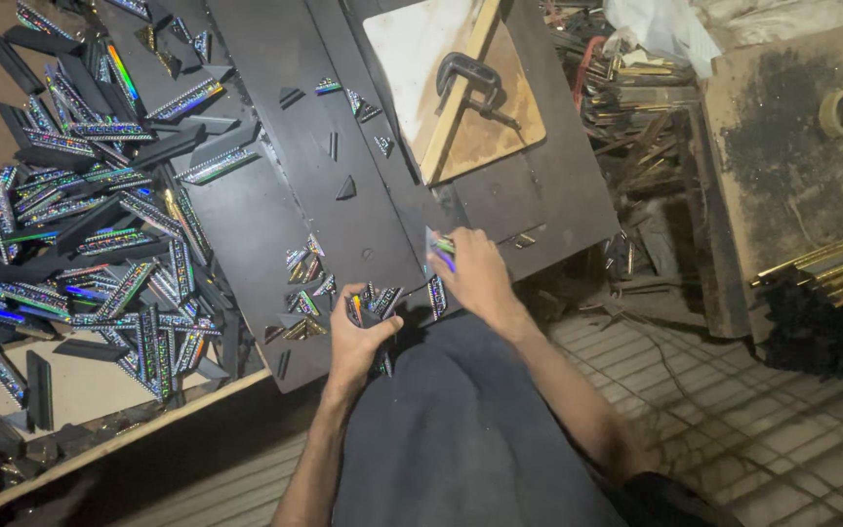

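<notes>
Head view, looking down over the person's lap. The left hand [361,337] is closed around a small bundle of short offcuts [368,304], black moulding pieces faced with holographic foil, held at the near edge of the table [275,224]. The right hand [475,273] pinches a single foil-faced strip [440,252] between fingers and thumb, just right of the left hand and above the dark cloth on the lap [461,429]; one more offcut [437,296] hangs between the two hands. Just left of the left hand lies a loose scatter of triangular scraps [302,293], and a few lone triangles [345,187] rest farther up the dark table. At far left a large heap of cut lengths [80,244] of the same moulding covers the surface, partly cut off by the picture's edge. At the far side a clamp [465,76] pins a wooden batten to a pale board [412,49]. To the right, beyond the table, sit a pile of scrap sticks [626,107], a sooty slab carrying a tape roll [841,111], and gold-coloured rods [831,265]. Judged from the layout, the sorting is partly done: a handful is gathered, while the scatter and the heap remain. The number of pieces in the left hand is hidden by the fingers; the floor in the lower right is dim and hard to make out.
</notes>
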